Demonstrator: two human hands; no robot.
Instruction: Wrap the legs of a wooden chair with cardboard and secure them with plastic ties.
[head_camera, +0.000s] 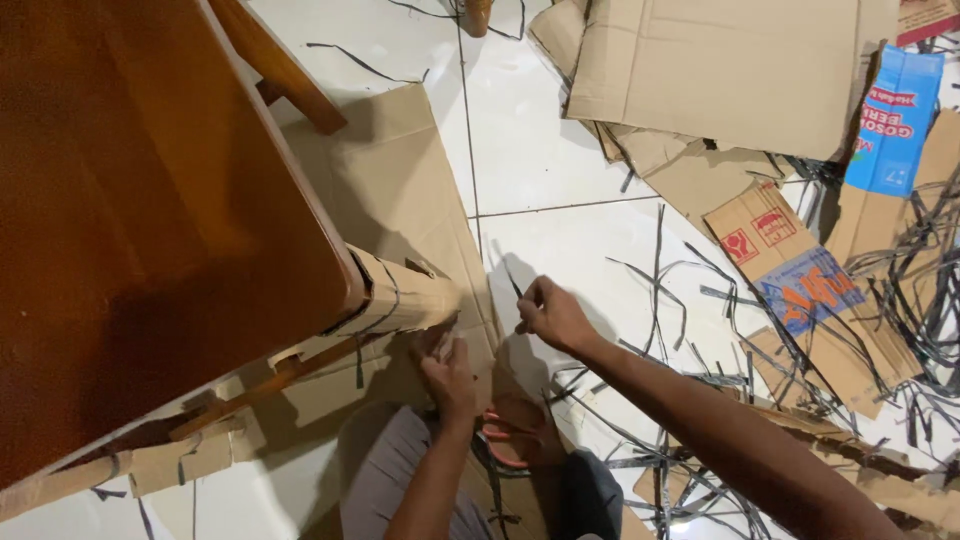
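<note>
Wooden bench, upper left of frame, corner leg wrapped in cardboard sleeve bound with black strap. Left hand, lower centre, closed against lower edge of sleeve; what it pinches cannot be told. Right hand, centre, closed on thin black strap rising from fingers. Orange-handled scissors below hands, on lap. Flattened cardboard sheets upper right; loose black strapping scattered over white tiled floor at right.

Flattened cardboard sheets top right, blue carton, orange scissors on white tile floor
</note>
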